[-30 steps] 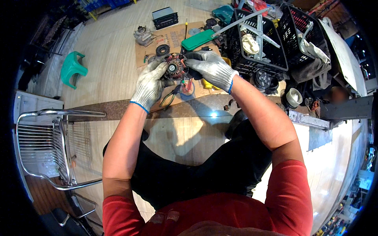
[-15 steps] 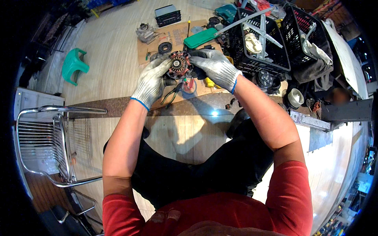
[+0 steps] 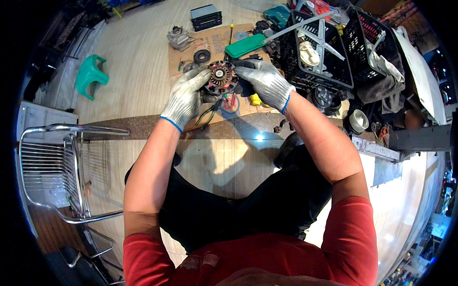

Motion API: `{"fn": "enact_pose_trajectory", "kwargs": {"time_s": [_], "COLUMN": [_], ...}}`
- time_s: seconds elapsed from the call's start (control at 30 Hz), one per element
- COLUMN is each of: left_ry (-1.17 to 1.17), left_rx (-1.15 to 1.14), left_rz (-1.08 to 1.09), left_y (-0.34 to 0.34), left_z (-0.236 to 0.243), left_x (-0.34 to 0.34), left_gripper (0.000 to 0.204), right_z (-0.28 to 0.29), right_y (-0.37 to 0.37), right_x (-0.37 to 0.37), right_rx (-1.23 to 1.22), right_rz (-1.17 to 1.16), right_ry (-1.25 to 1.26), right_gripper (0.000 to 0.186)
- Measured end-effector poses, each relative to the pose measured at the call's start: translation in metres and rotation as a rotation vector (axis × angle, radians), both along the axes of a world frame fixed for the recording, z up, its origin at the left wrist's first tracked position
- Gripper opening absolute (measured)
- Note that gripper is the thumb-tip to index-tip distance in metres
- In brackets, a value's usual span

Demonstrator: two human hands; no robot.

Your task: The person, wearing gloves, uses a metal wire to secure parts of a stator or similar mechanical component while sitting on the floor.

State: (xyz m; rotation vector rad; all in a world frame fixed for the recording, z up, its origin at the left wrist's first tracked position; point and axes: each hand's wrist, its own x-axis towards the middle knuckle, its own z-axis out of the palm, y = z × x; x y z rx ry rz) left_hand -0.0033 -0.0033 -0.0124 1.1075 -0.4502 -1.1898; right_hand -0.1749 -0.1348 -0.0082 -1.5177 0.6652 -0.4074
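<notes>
A round metal part with copper windings and a bearing at its centre (image 3: 220, 76) is raised between my two gloved hands. My left hand (image 3: 185, 95) grips its left side, and my right hand (image 3: 262, 83) is closed on the right side, some fingertips hidden behind it. Below lies a cardboard sheet (image 3: 188, 46) with pliers (image 3: 210, 114), a black ring (image 3: 202, 56), a grey metal housing (image 3: 178, 40), a long green case (image 3: 245, 46) and a yellow object (image 3: 255, 100) partly covered by my right hand.
Two black crates (image 3: 352, 35) of parts stand at the back right, with a white fan wheel (image 3: 358, 121) nearer me. On the left are a green stool (image 3: 88, 76) and a metal chair (image 3: 52, 167). A black box (image 3: 206, 20) sits at the back, a metal beam (image 3: 420, 135) at right.
Both hands and the part they hold have moved slightly up and to the right. The grip looks much the same.
</notes>
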Motion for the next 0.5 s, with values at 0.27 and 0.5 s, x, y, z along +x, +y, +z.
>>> {"fn": "enact_pose_trajectory", "kwargs": {"time_s": [0.27,0.5], "left_ry": [0.020,0.022], "left_rx": [-0.017,0.014], "left_rz": [-0.015,-0.009], "left_y": [0.0015,0.0018], "left_z": [-0.0045,0.0010], "left_x": [0.0051,0.0011], "left_gripper": [0.041,0.039], "right_z": [0.0037,0.0031], "right_y": [0.0023,0.0021], "right_x": [0.0030,0.0005], "right_rx": [0.055,0.076], "right_rz": [-0.009,-0.009], "right_ry": [0.033,-0.005], "right_gripper": [0.032,0.033]}}
